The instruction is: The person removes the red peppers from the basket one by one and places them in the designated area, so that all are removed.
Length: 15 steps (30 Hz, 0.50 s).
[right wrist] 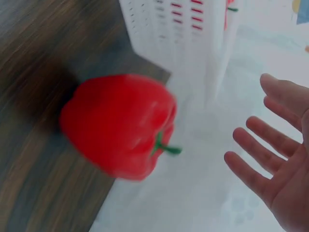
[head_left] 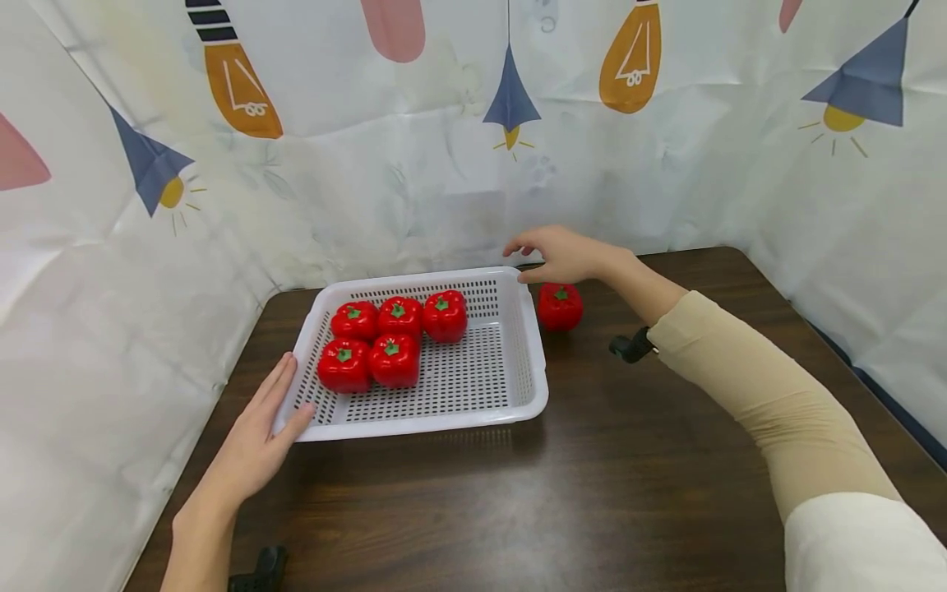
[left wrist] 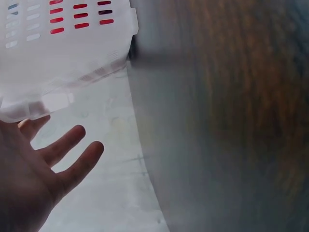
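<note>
A person's left hand (head_left: 255, 436) rests, fingers extended and unclenched, at the left rim of a white basket (head_left: 414, 425) on a dark desk (head_left: 629, 477). Five red peppers (head_left: 344, 366) sit inside, mostly toward the left. The right hand (head_left: 565, 253), fingers spread and empty, hovers by the basket's far right corner, near a sixth pepper (head_left: 560, 308) on the desk just outside. The step appears to be collecting peppers; the next move would call for curling the right fingers around that sixth one.

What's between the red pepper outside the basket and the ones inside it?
The head view shows a bare stretch of the basket floor, then the basket's right wall and rim, between the five peppers and the lone pepper.
</note>
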Each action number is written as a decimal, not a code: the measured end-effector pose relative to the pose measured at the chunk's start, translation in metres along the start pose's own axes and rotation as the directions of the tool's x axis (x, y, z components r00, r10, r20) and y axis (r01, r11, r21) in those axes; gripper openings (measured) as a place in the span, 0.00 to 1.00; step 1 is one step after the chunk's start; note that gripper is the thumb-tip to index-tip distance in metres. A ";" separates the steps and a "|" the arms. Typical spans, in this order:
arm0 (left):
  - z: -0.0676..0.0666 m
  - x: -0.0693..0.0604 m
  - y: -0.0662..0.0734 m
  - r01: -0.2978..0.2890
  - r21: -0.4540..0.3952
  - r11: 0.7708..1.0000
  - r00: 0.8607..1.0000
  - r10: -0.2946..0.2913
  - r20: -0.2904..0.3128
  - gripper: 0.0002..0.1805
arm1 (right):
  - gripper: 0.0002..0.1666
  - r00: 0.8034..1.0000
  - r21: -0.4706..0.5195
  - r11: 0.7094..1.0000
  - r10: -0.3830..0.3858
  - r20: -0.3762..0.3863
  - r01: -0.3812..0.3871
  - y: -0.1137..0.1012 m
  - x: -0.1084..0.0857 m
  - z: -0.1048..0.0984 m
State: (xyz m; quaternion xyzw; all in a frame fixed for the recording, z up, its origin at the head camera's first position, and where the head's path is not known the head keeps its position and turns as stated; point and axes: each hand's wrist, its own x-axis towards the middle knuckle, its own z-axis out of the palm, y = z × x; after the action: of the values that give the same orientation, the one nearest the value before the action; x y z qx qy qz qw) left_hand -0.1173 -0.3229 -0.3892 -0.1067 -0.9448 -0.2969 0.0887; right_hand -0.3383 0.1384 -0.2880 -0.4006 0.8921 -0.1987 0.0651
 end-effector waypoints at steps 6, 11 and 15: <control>-0.003 0.002 -0.002 -0.022 0.033 0.999 0.999 0.021 0.033 0.48 | 0.26 0.997 0.002 0.999 -0.034 0.062 0.034 -0.020 0.020 0.002; -0.005 0.002 -0.003 -0.033 0.070 0.997 0.999 0.030 0.038 0.50 | 0.28 0.993 0.008 0.999 -0.052 0.105 0.051 -0.035 0.036 0.006; -0.005 0.001 -0.002 -0.055 0.083 0.995 0.998 0.053 0.022 0.51 | 0.31 0.988 0.015 0.999 -0.049 0.148 0.048 -0.045 0.048 0.012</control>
State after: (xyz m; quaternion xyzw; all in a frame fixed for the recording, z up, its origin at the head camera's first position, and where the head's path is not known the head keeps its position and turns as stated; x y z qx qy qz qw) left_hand -0.1182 -0.3275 -0.3860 -0.1313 -0.9540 -0.2535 0.0919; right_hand -0.3366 0.0723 -0.2786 -0.4355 0.8736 -0.1749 0.1288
